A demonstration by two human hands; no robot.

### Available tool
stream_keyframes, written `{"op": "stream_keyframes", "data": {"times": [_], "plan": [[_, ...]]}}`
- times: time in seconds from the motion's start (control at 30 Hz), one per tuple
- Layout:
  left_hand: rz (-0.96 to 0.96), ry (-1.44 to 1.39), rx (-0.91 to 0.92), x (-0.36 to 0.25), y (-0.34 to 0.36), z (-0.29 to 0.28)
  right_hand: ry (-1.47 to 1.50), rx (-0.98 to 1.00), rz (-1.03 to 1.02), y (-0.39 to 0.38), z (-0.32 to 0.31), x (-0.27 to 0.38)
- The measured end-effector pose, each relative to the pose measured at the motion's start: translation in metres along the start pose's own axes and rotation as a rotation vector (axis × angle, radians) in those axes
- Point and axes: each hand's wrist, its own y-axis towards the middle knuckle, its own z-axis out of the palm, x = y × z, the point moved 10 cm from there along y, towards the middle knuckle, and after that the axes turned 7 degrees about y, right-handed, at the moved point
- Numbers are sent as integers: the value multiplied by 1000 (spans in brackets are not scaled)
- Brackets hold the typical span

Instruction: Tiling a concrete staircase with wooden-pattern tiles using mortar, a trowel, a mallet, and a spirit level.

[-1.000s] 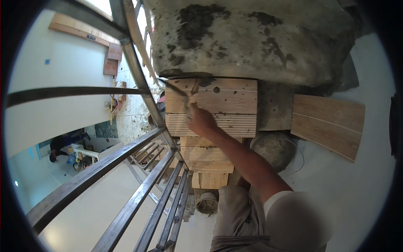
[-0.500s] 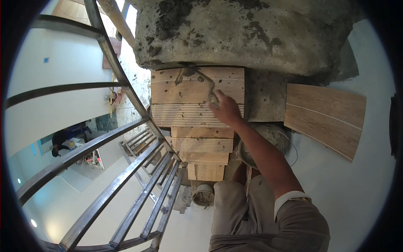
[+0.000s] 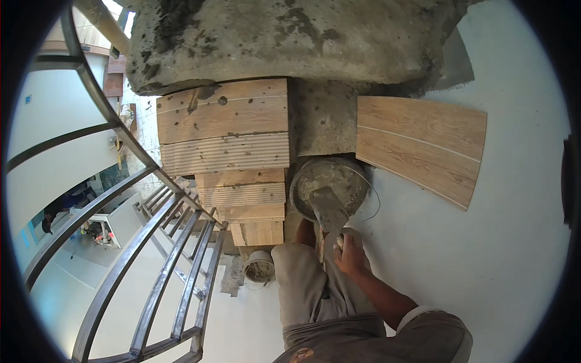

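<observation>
1. The right hand (image 3: 352, 253) is the only one of the person's hands that shows, so it is the nearer one to everything here. The left hand is out of view, and I cannot tell how its grip stands.

2. The right grip is clamped: its fingers are closed around the handle of a trowel (image 3: 328, 209), just above the person's right thigh.

3. The trowel's long axis runs forward from the grip and slightly to the left, so the blade lies ahead of the knuckles, not beside them.

4. That line leads to the large bucket (image 3: 293, 195), just beyond the knees. The blade overlaps its near rim and reaches over the grey mortar (image 3: 339, 172) inside; whether metal and mortar touch, I cannot tell. The bucket's thin wire handle (image 3: 379, 202) loops out on the right.

5. Ahead and left of the grip, well apart from it, the wood-look tiled steps (image 3: 230, 115) carry dark spatters. A rough concrete mass (image 3: 272, 51) stands directly behind the top tread.

6. A loose wood-look tile (image 3: 420, 151) lies ahead and right of the grip. To the left are a smaller bucket (image 3: 261, 256) and a metal railing (image 3: 136, 147).
</observation>
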Motion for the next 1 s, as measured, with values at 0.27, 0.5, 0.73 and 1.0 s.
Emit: {"op": "stream_keyframes", "data": {"times": [0.27,0.5,0.73,1.0], "plan": [[-148,-144,-98,-43,11,-5,190,-45,303,53,80,-63],[-411,-398,-96,-35,4,-1,397,-191,315,61,87,-61],[-452,-492,-131,-37,5,-3,418,-303,341,75,80,-89],[-432,-510,-144,-37,4,-1,421,-420,302,59,89,-85]]}}
